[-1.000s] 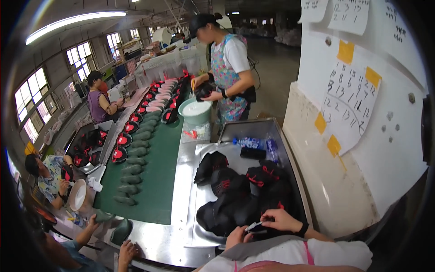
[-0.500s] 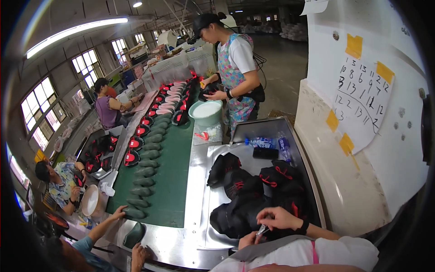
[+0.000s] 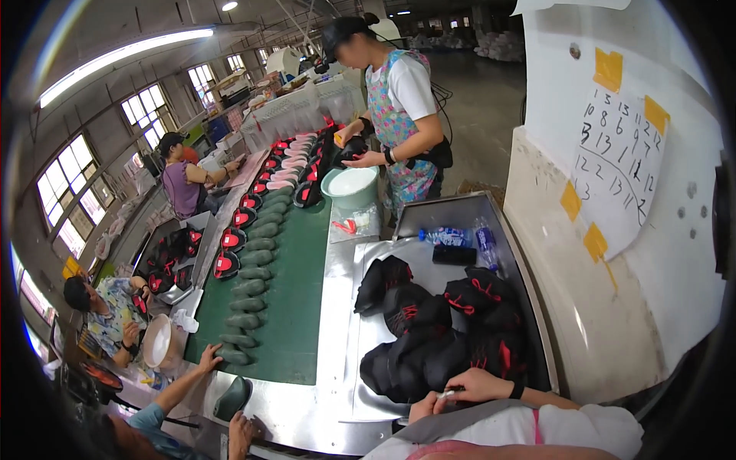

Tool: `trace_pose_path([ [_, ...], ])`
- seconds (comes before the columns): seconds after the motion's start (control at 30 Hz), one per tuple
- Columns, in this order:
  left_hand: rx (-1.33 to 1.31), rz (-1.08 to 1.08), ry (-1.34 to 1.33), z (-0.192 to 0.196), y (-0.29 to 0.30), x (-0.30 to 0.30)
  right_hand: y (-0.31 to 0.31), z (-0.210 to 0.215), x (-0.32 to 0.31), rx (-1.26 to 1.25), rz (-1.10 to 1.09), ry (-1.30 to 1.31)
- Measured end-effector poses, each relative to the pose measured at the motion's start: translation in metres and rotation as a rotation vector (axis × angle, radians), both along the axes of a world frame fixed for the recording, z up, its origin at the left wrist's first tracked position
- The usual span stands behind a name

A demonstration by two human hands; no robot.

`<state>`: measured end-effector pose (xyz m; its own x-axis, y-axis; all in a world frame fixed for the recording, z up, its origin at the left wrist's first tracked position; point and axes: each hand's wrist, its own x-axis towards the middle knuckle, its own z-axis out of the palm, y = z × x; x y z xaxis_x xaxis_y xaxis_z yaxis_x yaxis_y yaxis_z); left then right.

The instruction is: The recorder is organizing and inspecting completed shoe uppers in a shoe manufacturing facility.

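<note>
At the near right, my left hand [image 3: 423,407] and my right hand [image 3: 481,385] meet at the near edge of a metal tray. Both are closed, fingertips together on a small silvery metal tool [image 3: 450,392] whose kind is too small to make out. Just beyond my hands lies a pile of black shoe uppers [image 3: 418,354] with red laces and red stitching. More black uppers with red loops [image 3: 483,295] rest at the pile's right side.
The raised tray wall [image 3: 529,307] bounds my right side; bottles [image 3: 447,237] and a dark box [image 3: 454,254] lie at its far end. Leftward runs a green conveyor [image 3: 295,322] with grey-green shoe lasts [image 3: 247,305] and black-red shoes. A co-worker's hand [image 3: 209,358] touches a last; other people work beyond.
My right hand has come down from above the silvery tool, and its fingers have closed onto it. My left hand stays nearly in place. The view has shifted slightly.
</note>
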<state>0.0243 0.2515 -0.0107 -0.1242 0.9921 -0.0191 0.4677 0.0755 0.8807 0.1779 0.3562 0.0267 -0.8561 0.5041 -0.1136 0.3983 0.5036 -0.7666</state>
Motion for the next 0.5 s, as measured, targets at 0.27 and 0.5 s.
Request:
trace_pose_path([
  [0.27,0.026,-0.027,-0.051,-0.024,0.004,-0.001,0.003,0.007,0.003,-0.282,-0.414,0.299],
  [0.5,-0.069,-0.057,-0.969,-0.002,0.012,-0.025,-0.012,-0.001,0.0,-0.286,-0.49,0.5],
])
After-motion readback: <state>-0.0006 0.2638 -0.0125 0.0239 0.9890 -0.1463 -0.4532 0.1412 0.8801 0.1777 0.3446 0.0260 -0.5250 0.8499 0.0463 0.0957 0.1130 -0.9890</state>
